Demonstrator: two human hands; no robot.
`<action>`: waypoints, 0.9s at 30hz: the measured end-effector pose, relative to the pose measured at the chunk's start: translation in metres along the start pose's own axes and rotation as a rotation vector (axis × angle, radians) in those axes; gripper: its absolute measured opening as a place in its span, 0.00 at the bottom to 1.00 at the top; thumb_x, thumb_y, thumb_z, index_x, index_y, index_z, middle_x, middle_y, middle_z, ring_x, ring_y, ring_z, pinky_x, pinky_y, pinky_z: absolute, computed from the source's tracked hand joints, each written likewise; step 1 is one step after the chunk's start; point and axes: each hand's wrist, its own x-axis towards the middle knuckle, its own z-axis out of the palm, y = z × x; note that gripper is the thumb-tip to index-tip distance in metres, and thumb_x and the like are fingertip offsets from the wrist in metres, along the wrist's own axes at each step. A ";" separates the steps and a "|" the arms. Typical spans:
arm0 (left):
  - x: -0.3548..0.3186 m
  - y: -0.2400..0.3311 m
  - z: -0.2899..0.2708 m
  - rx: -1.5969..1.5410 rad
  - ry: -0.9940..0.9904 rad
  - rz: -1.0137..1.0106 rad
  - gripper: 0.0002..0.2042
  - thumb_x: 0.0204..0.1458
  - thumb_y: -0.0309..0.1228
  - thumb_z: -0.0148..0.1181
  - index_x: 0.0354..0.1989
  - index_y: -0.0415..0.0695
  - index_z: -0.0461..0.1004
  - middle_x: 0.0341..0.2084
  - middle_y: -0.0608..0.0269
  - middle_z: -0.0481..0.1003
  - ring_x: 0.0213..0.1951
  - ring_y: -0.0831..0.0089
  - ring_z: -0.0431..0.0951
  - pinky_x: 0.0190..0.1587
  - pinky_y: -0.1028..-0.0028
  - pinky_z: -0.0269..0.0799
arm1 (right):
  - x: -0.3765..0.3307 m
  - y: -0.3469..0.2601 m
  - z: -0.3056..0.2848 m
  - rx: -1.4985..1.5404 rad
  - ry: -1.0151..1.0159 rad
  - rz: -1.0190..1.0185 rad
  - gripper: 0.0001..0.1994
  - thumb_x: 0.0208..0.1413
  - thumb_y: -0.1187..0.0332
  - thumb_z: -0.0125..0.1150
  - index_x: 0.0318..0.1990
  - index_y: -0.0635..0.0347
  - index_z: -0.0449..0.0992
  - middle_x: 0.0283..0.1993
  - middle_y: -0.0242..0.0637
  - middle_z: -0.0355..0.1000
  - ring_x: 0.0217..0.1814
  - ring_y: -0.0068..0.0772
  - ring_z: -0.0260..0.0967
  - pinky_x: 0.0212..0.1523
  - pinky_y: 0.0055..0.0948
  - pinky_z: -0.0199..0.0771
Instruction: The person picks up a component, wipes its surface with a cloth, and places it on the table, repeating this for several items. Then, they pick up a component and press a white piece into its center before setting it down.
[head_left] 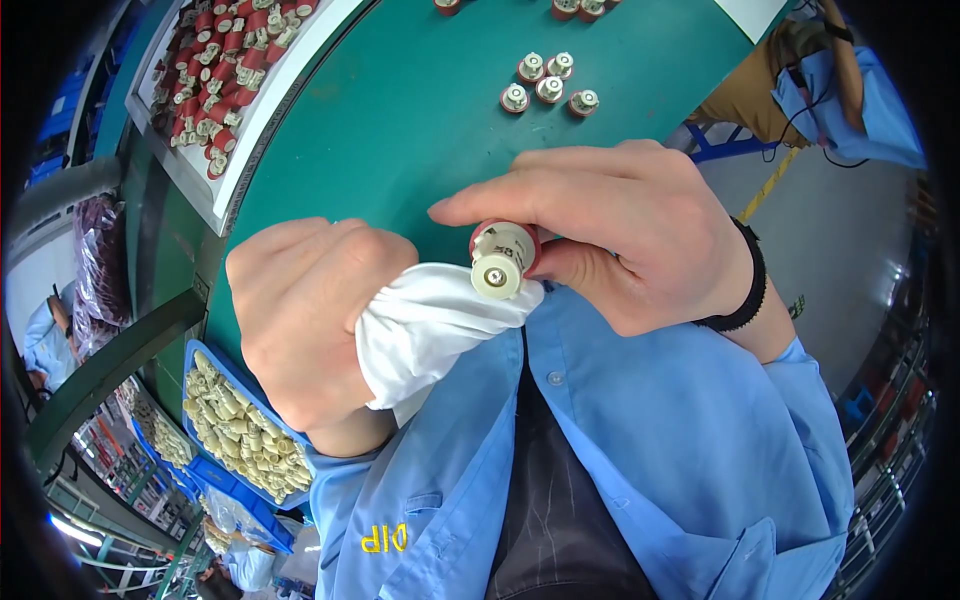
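1. Left hand (pixel 315 310): its grip is clutching a white cloth (pixel 430 325), fingers tightly curled.
2. Right hand (pixel 645 235): its grip is pinching a cream-and-red cylindrical part (pixel 503 258) between thumb and fingers, beside the cloth.
3. Blue bin (pixel 192 358): is holding cream pieces (pixel 240 425), left of the person.
4. Green worktop (pixel 370 130): is extending beyond the hands.
5. Five cream-and-red units (pixel 549 89): are standing upright there.
6. White-edged tray (pixel 262 130): is containing many red-and-cream units (pixel 215 75), far left.

By the green table (pixel 370 130), my part (pixel 503 255) is cream and red, my cloth (pixel 430 320) white, my shirt (pixel 680 400) blue with yellow lettering (pixel 385 540), my wristband (pixel 749 285) black
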 end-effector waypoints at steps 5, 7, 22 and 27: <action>0.000 -0.010 -0.005 -0.015 0.092 -0.031 0.18 0.24 0.39 0.63 0.19 0.34 0.73 0.13 0.60 0.67 0.13 0.66 0.68 0.18 0.73 0.60 | 0.000 0.002 -0.002 0.015 -0.019 0.002 0.23 0.41 0.78 0.69 0.50 0.60 0.81 0.33 0.37 0.78 0.31 0.38 0.77 0.30 0.29 0.75; 0.000 -0.011 -0.006 0.009 0.107 -0.046 0.18 0.24 0.38 0.63 0.19 0.33 0.73 0.14 0.59 0.68 0.13 0.65 0.69 0.18 0.73 0.62 | -0.002 0.003 -0.002 0.045 -0.016 0.000 0.22 0.42 0.78 0.69 0.50 0.60 0.81 0.34 0.38 0.78 0.32 0.38 0.77 0.30 0.29 0.75; -0.001 -0.019 -0.014 0.020 0.041 -0.051 0.16 0.26 0.38 0.64 0.18 0.36 0.73 0.14 0.60 0.67 0.13 0.66 0.70 0.18 0.73 0.63 | -0.004 -0.001 -0.001 0.031 -0.039 0.041 0.19 0.45 0.77 0.70 0.49 0.62 0.80 0.36 0.39 0.79 0.33 0.35 0.78 0.32 0.28 0.76; -0.002 0.004 -0.011 0.133 0.089 -0.031 0.16 0.25 0.36 0.64 0.18 0.36 0.73 0.13 0.60 0.66 0.14 0.66 0.70 0.18 0.73 0.64 | -0.004 -0.002 -0.001 0.107 -0.025 0.084 0.18 0.45 0.75 0.71 0.48 0.62 0.81 0.35 0.39 0.79 0.32 0.36 0.78 0.31 0.28 0.76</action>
